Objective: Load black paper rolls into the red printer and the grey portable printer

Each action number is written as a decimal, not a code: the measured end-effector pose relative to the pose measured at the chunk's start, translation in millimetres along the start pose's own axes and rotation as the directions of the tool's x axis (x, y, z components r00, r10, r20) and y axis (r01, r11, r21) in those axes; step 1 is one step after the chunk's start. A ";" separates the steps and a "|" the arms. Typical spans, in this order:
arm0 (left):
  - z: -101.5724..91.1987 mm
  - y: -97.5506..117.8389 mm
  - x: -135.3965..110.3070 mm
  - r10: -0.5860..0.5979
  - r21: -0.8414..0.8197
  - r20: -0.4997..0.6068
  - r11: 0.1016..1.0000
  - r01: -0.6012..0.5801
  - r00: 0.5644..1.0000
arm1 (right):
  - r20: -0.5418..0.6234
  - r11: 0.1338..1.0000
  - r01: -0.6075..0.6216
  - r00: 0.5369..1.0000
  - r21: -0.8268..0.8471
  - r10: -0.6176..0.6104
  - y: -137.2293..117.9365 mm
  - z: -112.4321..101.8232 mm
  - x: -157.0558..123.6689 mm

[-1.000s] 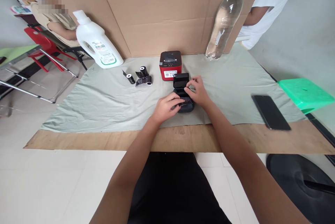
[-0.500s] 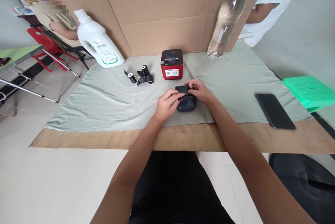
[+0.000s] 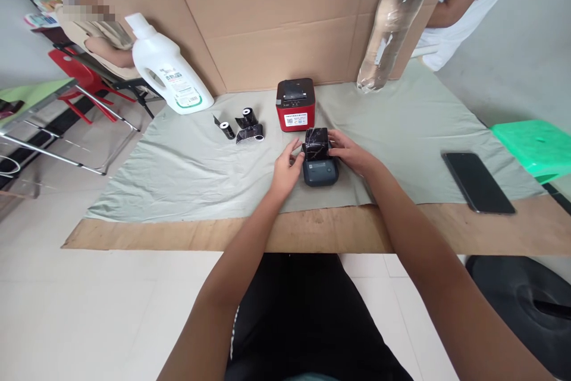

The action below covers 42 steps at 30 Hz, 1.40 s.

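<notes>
A small dark portable printer (image 3: 320, 173) lies on the cloth in front of me. Over its back part stands a glossy black piece with pale marbled streaks (image 3: 316, 143); I cannot tell whether it is the raised lid or paper. At the left side, my left hand (image 3: 286, 166) has its fingers apart, with the thumb at the printer's edge. My right hand (image 3: 350, 152) has its fingers bent against the right side of the printer, beside the marbled piece. Behind them sits a red and black printer (image 3: 295, 109) with a white label.
Several black paper rolls (image 3: 227, 130) lie to the left. A white jug (image 3: 172, 69) and a clear bottle (image 3: 388, 30) stand by the cardboard wall (image 3: 276, 24). A phone (image 3: 478, 182) rests at right, near a green stool (image 3: 535, 146). Two other people are beyond the cardboard.
The black marbled piece now stands up over the small printer. My left hand has moved off the printer's top to its left side; my right hand has shifted to its right side.
</notes>
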<state>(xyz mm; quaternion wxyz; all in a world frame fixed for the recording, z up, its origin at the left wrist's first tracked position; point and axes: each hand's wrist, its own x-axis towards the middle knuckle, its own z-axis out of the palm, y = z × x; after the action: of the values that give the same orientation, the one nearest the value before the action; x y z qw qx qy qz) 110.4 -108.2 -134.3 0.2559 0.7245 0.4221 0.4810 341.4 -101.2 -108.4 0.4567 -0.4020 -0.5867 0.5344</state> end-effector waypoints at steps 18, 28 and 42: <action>-0.6 16.8 2.3 0.109 -0.007 -0.013 0.994 -0.109 0.994 | 0.058 0.994 -0.028 0.998 0.105 0.022 -7.8 1.8 1.9; 0.2 1.0 13.3 -0.254 -0.231 0.205 0.926 0.299 0.945 | 0.150 0.999 0.008 0.989 0.052 -0.016 -10.7 -3.2 -4.2; 7.6 13.6 -0.8 -0.217 -0.201 0.115 0.951 0.237 0.969 | -0.392 0.763 -0.173 0.913 -0.623 -0.113 -12.8 79.5 -61.3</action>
<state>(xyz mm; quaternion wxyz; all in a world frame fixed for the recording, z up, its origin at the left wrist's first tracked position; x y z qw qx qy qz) 122.2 -115.6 -127.2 0.4048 0.6607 0.4365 0.4572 280.8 -182.1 -103.1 0.3930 -0.6458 -0.6195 0.2115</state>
